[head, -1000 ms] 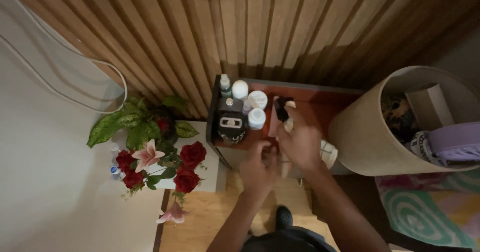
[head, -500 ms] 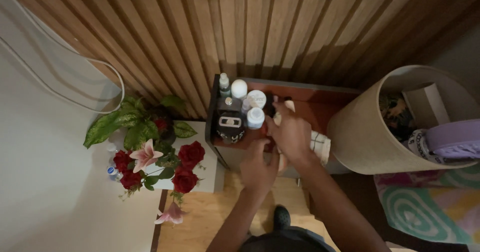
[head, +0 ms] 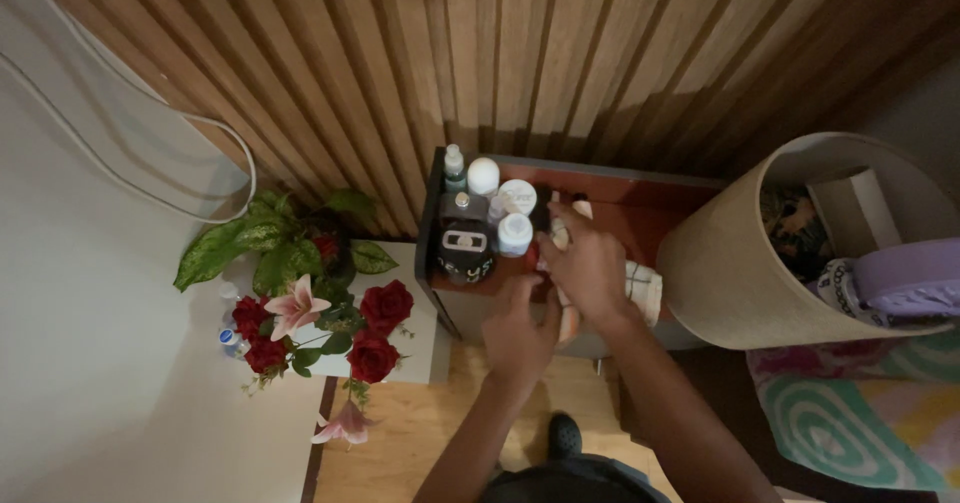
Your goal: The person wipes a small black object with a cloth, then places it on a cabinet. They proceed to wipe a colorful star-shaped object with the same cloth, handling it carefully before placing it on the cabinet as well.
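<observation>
R hand arched over shelf, L hand below.

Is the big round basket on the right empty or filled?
Filled: the round basket holds purple fabric, patterned cloth and a pale box.

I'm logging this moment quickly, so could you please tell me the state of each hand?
Left hand: fingers curled at the shelf edge; any hold cannot be told.
Right hand: closed on a pale bottle.

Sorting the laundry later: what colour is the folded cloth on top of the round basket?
Pale purple: the folded cloth in the basket, in the head view.
</observation>
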